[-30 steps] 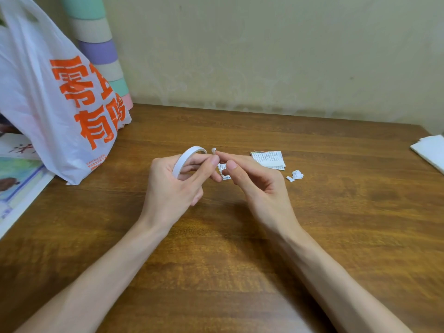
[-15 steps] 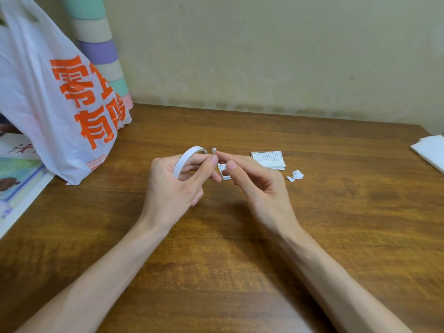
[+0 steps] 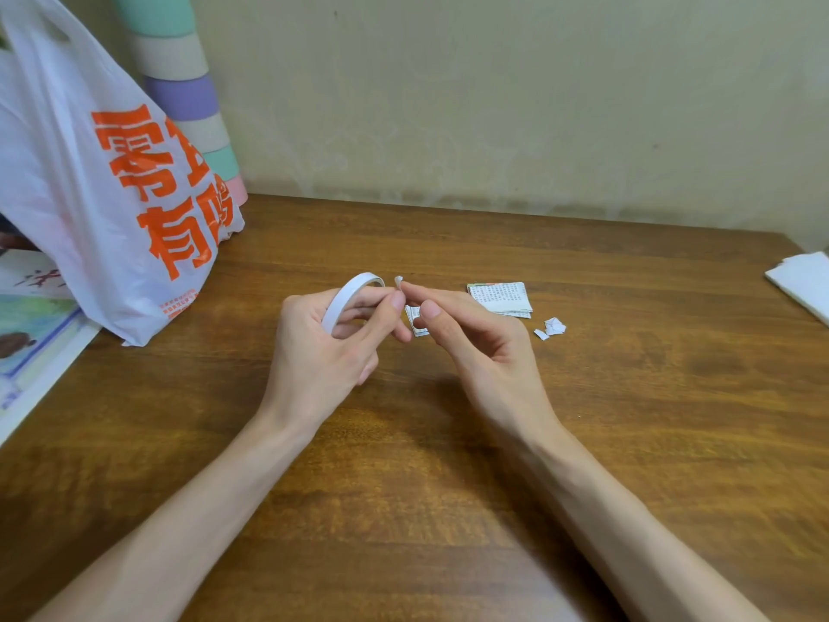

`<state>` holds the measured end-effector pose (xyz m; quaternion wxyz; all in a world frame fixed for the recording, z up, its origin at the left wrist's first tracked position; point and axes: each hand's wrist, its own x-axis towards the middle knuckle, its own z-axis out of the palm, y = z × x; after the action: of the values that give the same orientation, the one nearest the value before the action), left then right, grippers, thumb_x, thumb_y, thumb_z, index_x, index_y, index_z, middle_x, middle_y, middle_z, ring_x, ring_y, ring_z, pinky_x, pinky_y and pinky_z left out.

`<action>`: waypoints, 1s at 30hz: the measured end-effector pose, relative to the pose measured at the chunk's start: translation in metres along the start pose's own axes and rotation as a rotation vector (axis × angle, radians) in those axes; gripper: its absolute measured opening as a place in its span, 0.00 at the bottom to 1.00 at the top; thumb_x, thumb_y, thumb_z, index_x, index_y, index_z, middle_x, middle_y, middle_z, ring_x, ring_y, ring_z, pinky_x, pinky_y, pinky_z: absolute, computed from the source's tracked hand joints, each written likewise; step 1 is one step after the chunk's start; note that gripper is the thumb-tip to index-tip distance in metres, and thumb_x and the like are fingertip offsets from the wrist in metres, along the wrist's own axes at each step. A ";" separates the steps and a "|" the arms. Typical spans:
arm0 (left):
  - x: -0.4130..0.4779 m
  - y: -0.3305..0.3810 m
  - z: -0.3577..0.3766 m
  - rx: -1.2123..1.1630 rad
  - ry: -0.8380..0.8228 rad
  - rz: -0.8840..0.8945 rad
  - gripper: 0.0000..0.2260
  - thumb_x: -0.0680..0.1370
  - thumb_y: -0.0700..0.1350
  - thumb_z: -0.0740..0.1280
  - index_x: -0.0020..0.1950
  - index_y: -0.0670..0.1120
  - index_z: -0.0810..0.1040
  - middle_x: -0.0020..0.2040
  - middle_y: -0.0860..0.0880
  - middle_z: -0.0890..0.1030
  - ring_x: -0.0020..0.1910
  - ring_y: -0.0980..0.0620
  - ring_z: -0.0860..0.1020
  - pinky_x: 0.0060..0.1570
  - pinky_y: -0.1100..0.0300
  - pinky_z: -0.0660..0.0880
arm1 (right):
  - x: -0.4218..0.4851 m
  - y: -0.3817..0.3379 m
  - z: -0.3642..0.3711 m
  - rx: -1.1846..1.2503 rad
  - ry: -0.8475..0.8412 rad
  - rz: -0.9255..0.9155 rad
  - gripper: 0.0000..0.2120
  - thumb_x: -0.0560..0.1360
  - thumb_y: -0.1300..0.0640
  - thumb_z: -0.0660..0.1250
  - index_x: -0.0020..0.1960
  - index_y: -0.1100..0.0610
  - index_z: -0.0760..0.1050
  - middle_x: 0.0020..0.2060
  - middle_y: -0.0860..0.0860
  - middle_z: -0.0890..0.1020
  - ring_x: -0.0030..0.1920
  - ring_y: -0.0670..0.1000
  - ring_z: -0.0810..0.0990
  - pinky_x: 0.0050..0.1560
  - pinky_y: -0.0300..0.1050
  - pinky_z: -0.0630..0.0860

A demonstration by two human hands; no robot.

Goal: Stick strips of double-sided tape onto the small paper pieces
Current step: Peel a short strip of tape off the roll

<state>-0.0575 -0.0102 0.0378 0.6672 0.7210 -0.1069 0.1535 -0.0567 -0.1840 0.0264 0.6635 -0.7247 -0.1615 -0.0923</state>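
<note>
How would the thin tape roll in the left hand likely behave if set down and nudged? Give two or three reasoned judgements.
The tape roll is a thin, narrow ring, so probably very light. Stood on edge it would likely roll or topple flat on the table. Its wall looks thin, so it may flex under a squeeze.

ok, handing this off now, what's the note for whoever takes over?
Left hand: grips the tape roll.
Right hand: pinches a small white tab beside the roll, apparently the tape end.
Paper pieces: stacked on the table beyond the right hand; another piece partly hidden by that hand; scraps further right.
Done: no taped piece visible.
To do: pull a strip, stick it on a piece, repeat.
</note>
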 end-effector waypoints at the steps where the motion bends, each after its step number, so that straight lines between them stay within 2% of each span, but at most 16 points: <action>1: 0.000 0.000 0.000 0.001 0.003 -0.001 0.05 0.82 0.41 0.71 0.48 0.43 0.87 0.35 0.48 0.85 0.21 0.55 0.70 0.23 0.64 0.67 | 0.000 0.000 0.000 0.002 0.000 0.003 0.12 0.83 0.56 0.67 0.63 0.55 0.85 0.60 0.46 0.86 0.65 0.52 0.81 0.66 0.62 0.76; 10: -0.001 0.002 0.000 0.013 0.003 0.001 0.05 0.80 0.44 0.73 0.51 0.44 0.87 0.36 0.47 0.85 0.21 0.54 0.71 0.22 0.63 0.68 | 0.000 0.000 0.001 0.001 0.000 -0.013 0.12 0.83 0.57 0.67 0.62 0.54 0.85 0.60 0.46 0.86 0.65 0.52 0.81 0.65 0.60 0.76; 13: -0.001 0.002 0.000 0.042 0.039 -0.005 0.04 0.79 0.45 0.75 0.50 0.46 0.88 0.36 0.48 0.86 0.22 0.49 0.74 0.23 0.61 0.69 | 0.000 0.002 0.001 -0.045 0.006 -0.044 0.11 0.84 0.58 0.67 0.63 0.55 0.85 0.60 0.49 0.86 0.65 0.53 0.81 0.63 0.59 0.77; 16: 0.000 0.001 0.000 0.060 0.073 -0.004 0.03 0.78 0.45 0.76 0.49 0.47 0.87 0.38 0.48 0.87 0.24 0.45 0.76 0.23 0.61 0.70 | 0.000 0.002 0.002 -0.117 0.010 -0.071 0.12 0.84 0.57 0.67 0.65 0.53 0.84 0.60 0.49 0.84 0.65 0.52 0.80 0.63 0.53 0.77; 22: 0.000 0.001 -0.001 0.014 0.056 -0.053 0.02 0.79 0.43 0.75 0.49 0.48 0.88 0.39 0.47 0.87 0.24 0.51 0.74 0.25 0.63 0.71 | -0.002 0.000 0.004 -0.203 0.018 -0.110 0.12 0.84 0.57 0.67 0.66 0.51 0.83 0.59 0.48 0.83 0.65 0.49 0.80 0.64 0.40 0.74; 30: 0.000 0.000 -0.001 0.009 0.063 -0.064 0.02 0.79 0.42 0.75 0.48 0.46 0.88 0.38 0.46 0.87 0.24 0.53 0.73 0.25 0.63 0.70 | -0.002 -0.001 0.005 -0.254 0.022 -0.131 0.13 0.84 0.57 0.68 0.66 0.50 0.83 0.57 0.46 0.83 0.62 0.50 0.81 0.61 0.38 0.73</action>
<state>-0.0570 -0.0094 0.0379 0.6715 0.7219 -0.0619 0.1553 -0.0598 -0.1796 0.0265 0.5605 -0.7898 -0.1882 -0.1630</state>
